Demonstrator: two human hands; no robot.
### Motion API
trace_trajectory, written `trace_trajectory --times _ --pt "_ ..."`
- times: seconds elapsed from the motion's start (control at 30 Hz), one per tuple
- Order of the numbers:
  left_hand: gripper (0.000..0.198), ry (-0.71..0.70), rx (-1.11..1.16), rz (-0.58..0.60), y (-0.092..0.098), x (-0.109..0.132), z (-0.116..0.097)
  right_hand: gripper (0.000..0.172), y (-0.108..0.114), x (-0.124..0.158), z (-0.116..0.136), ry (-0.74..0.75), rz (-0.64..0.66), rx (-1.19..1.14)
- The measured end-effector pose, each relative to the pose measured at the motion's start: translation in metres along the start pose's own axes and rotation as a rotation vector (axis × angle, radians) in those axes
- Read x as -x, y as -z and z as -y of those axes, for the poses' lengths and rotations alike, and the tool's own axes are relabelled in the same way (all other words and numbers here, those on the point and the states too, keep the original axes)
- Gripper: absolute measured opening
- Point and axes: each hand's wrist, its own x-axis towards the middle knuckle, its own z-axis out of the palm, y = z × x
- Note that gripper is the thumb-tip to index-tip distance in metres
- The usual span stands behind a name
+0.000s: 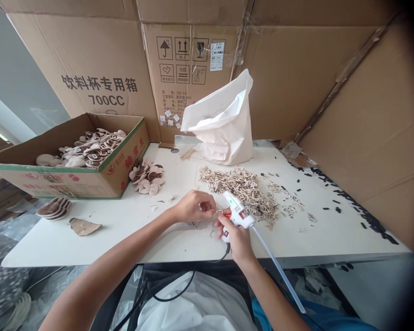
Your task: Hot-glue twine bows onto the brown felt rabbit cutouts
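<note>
Glue gun (237, 213) clasped in the right hand (237, 238), nozzle at a small piece (218, 212) pinched by left hand (193, 207) fingers.

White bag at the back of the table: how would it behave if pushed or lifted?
Likely floppy: the white bag is creased and its open top sags to one side. It would probably slump or tip rather than slide, since it stands tall on the table. It seems light, but its fill is hidden.

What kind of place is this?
Probably a small craft workshop: the right hand holds a glue gun, the left hand pinches a small piece, and a cardboard box holds round pieces near a heap of tan bits.
</note>
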Motion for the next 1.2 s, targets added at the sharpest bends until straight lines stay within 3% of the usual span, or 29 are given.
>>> trace_trajectory --times 0.47,0.77,0.87,1.07,1.2 --pt "0.005 0.128 0.136 -0.039 0.006 0.0 -0.003 0.023 0.003 -0.001 -0.001 0.021 -0.042 -0.023" --pt "0.012 0.198 0.309 -0.288 0.022 0.001 0.003 0.026 0.003 -0.002 -0.003 0.028 -0.042 -0.043" --pt "0.017 0.19 0.275 -0.255 0.024 0.002 0.003 0.029 0.003 -0.003 -0.004 0.022 -0.04 -0.041" --pt "0.012 0.128 0.219 -0.026 0.011 0.0 -0.004 0.031 0.003 -0.004 -0.003 0.005 -0.031 -0.029" --pt "0.016 0.11 0.161 0.017 0.004 0.001 -0.006 0.031 0.003 -0.004 -0.004 0.011 -0.033 -0.021"
